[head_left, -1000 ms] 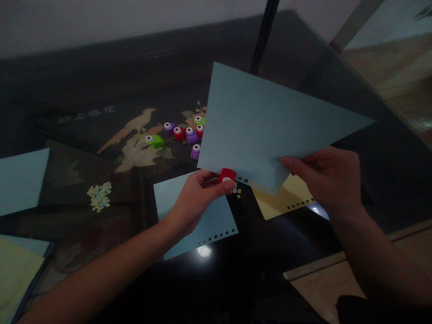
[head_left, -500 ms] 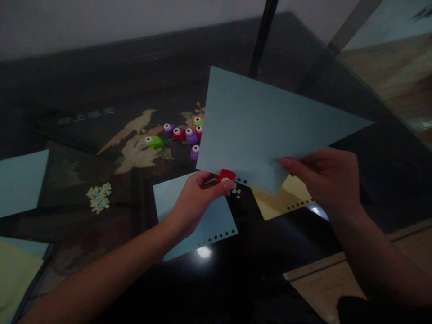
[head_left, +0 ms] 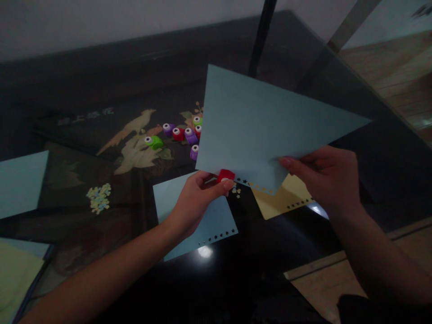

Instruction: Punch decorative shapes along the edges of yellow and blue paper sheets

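Over the last second almost nothing shifted — the left hand (head_left: pixel 195 198) stayed pinched on the red punch (head_left: pixel 225 175) at the blue sheet (head_left: pixel 256 130) edge, the right hand (head_left: pixel 324 180) kept gripping it.

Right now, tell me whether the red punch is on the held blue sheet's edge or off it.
On it: the red punch, pinched by the left hand, straddles the blue sheet beside punched holes.

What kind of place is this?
Probably a home craft table: a dark glass-topped table with a bird inlay, small coloured paper punches, and hole-punched pale blue paper sheets.
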Demonstrator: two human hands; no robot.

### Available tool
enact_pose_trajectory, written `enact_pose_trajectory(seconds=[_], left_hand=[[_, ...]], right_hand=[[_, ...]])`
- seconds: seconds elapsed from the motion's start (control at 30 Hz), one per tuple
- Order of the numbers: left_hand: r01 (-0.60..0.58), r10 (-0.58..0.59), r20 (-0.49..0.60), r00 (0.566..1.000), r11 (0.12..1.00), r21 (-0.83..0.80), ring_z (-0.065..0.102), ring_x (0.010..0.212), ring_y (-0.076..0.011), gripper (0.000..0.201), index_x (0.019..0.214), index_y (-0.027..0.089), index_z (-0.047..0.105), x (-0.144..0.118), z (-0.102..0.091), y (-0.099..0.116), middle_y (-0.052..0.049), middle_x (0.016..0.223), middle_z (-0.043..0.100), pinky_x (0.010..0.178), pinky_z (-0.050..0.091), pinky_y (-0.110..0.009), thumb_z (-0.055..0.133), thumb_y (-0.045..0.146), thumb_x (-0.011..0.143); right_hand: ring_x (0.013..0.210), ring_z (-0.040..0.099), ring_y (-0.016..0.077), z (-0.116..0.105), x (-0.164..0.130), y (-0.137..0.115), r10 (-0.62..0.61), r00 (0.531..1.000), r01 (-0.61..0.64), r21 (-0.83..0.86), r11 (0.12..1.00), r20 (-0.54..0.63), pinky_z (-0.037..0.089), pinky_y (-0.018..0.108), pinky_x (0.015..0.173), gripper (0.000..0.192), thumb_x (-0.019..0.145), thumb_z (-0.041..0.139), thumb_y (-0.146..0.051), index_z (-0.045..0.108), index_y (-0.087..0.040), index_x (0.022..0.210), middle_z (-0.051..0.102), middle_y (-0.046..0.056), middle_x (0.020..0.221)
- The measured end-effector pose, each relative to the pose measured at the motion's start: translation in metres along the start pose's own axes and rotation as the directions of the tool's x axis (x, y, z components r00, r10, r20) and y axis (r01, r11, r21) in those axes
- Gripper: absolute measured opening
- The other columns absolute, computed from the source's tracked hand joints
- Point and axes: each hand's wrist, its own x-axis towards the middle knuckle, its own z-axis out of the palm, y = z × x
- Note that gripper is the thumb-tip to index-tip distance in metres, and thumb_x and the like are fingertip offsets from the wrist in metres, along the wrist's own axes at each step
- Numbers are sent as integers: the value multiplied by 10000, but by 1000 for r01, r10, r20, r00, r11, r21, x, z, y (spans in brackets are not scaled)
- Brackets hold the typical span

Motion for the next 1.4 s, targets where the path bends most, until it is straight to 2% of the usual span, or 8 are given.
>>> enact_pose_trajectory(seconds=[0.3,0.5,0.73,0.97,1.4], left_hand=[[-1,1,1,1000,998,68,559,634,-134,190,677,183,649,1,0,2,21,622,624,720,454,-293,794,299,638],[0,1,-19,1000,996,86,596,690,-142,236,733,185,684,0,-1,1,-12,721,688,724,455,-284,817,342,617],[-37,38,-18,999,997,65,632,764,-152,223,790,191,707,-1,-1,1,-21,808,721,772,476,-287,813,272,612],[-21,25,-43,999,995,93,618,689,-147,198,715,192,695,-3,-1,2,-13,698,698,700,477,-278,824,291,602],[-22,27,-53,998,996,88,596,648,-132,215,673,192,676,-2,-1,2,2,649,670,689,470,-270,834,304,581]], right_hand=[[575,646,174,-1,0,0,-2,1000,2,12,1000,17,461,309,518,62,761,745,-290,708,-277,713,712,-26,659],[502,588,129,0,0,-1,-21,999,22,37,999,-34,405,269,470,134,718,785,-278,683,-241,639,674,-40,587],[546,636,146,-1,-2,-5,-43,998,45,39,998,-54,461,285,516,74,714,788,-255,720,-277,693,693,-51,624],[565,658,181,-1,-5,-3,-20,998,24,55,998,-63,485,314,503,60,723,783,-294,728,-298,698,716,-32,651],[553,644,169,-2,-5,-5,-33,998,35,41,999,-57,473,305,498,73,733,774,-258,722,-300,703,698,-42,635]])
